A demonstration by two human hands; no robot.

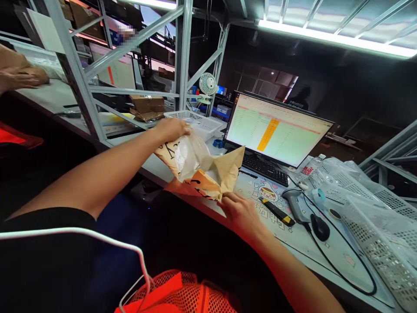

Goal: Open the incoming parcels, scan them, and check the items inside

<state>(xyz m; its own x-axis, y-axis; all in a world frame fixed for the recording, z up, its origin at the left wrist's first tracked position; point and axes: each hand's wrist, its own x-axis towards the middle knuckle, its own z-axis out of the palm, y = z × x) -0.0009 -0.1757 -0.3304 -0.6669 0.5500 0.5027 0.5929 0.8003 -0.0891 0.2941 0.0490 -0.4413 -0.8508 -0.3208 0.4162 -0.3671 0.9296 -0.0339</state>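
A torn-open brown paper package (230, 169) with black print is held above the desk's front edge. Out of its opening comes a clear, whitish plastic bag (190, 154); what is inside the bag I cannot make out. My left hand (172, 130) is closed on the upper end of the plastic bag, against the printed paper. Lower and to the right, my right hand (239, 211) pinches the bottom corner of the package, its fingertips partly hidden. A black and yellow utility knife (276, 211) lies on the desk mat just right of that hand.
Behind the package stand a monitor (276, 130), a keyboard (265, 167) and a white basket (208, 123). To the right are a barcode scanner (295, 206), a mouse (320, 227) and white crates (374, 243) with plastic bags. A metal rack post (73, 78) rises at left; beyond it is another person's hand (16, 78).
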